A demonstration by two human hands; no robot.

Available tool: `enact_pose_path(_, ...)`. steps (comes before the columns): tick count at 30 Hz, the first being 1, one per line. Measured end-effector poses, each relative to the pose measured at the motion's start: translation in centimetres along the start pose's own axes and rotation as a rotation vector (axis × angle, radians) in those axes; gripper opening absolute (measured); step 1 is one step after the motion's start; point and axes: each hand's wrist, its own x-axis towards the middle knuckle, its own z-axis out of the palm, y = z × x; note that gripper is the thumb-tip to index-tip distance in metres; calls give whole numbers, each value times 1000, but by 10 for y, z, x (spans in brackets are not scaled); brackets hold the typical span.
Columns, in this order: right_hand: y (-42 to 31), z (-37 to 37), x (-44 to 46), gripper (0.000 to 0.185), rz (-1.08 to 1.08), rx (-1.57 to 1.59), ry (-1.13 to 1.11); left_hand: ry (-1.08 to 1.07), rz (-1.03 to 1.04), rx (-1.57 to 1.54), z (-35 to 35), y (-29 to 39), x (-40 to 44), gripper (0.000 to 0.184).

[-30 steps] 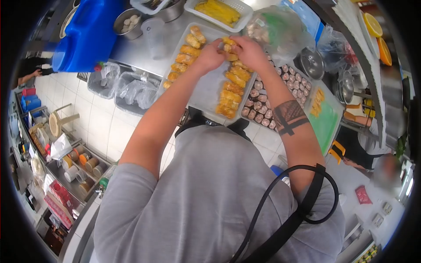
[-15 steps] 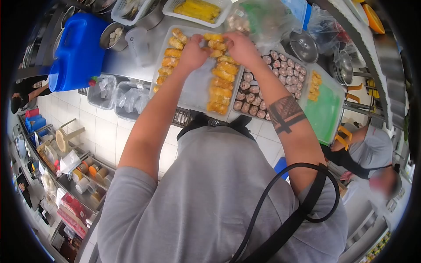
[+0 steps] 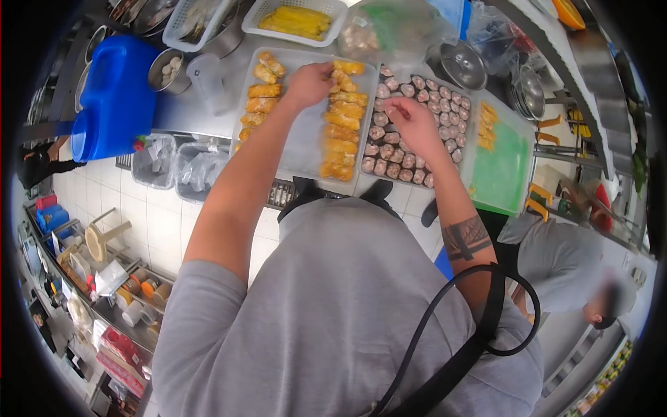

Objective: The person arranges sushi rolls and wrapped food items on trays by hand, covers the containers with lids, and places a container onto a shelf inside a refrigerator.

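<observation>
A translucent white tray [image 3: 299, 149] holds two columns of yellow rolls, a left column [image 3: 262, 104] and a right column [image 3: 340, 142]. Over the tray's upper part, my left hand [image 3: 310, 85] has its fingers closed at a yellow roll [image 3: 338, 82] near the top of the right column; the hand partly hides the grip. My right hand [image 3: 415, 126] hovers above a dark tray of small round dumplings [image 3: 397, 156], fingers loosely bent and apart, with nothing visible in them.
A green-based tray [image 3: 497, 177] with several yellow pieces lies to the right. Behind are a basket of yellow strips [image 3: 295, 24], a plastic bag [image 3: 396, 31] and a metal bowl [image 3: 463, 66]. A blue jug [image 3: 114, 94] stands left. Another person [image 3: 563, 264] bends at far right.
My right hand has left the yellow rolls and moved right, over the dumplings. My left hand stays at the right column's top. The person at right has bent lower.
</observation>
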Motion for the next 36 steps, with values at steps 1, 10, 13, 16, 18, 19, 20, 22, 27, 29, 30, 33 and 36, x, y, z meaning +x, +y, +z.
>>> enact_pose_path(1, 3, -5, -9, 25, 29, 3, -5, 30, -14, 38, 4, 5, 2, 48)
enact_pose_path(10, 16, -12, -65, 23, 94, 87, 40, 164, 378, 297, -1, 25, -6, 41)
enact_pose_path(13, 24, -18, -74, 23, 105, 79, 37, 145, 417, 380, -5, 24, -12, 42)
enact_pose_path(16, 28, -19, -81, 24, 121, 46, 25, -34, 82, 421, -4, 43, -8, 47)
enact_pose_path(18, 30, -19, -84, 24, 129, 23, 22, -51, 45, 364, 7, 49, -5, 48)
enact_pose_path(19, 32, -19, -85, 24, 138, 41, 20, -73, 12, 309, 10, 50, -5, 49)
enact_pose_path(20, 34, -18, -87, 24, 149, 59, 17, -72, 11, 308, 10, 49, -6, 49)
enact_pose_path(22, 32, -21, -89, 24, 136, 62, 15, -117, 45, 212, 3, 57, -11, 50)
enact_pose_path(27, 38, -26, -94, 24, 120, 120, 37, 135, 246, 215, -13, -1, -23, 45)
enact_pose_path(29, 34, -32, -98, 24, 171, 124, 55, 99, 386, 279, -19, -9, -32, 45)
enact_pose_path(30, 37, -33, -100, 24, 172, 122, 53, 57, 358, 341, -22, -9, -35, 44)
enact_pose_path(33, 43, -37, -105, 23, 148, 108, 68, 78, 243, 423, -24, -6, -30, 41)
enact_pose_path(36, 42, -42, -108, 23, 231, 94, 35, 188, 155, 395, -18, -2, -19, 39)
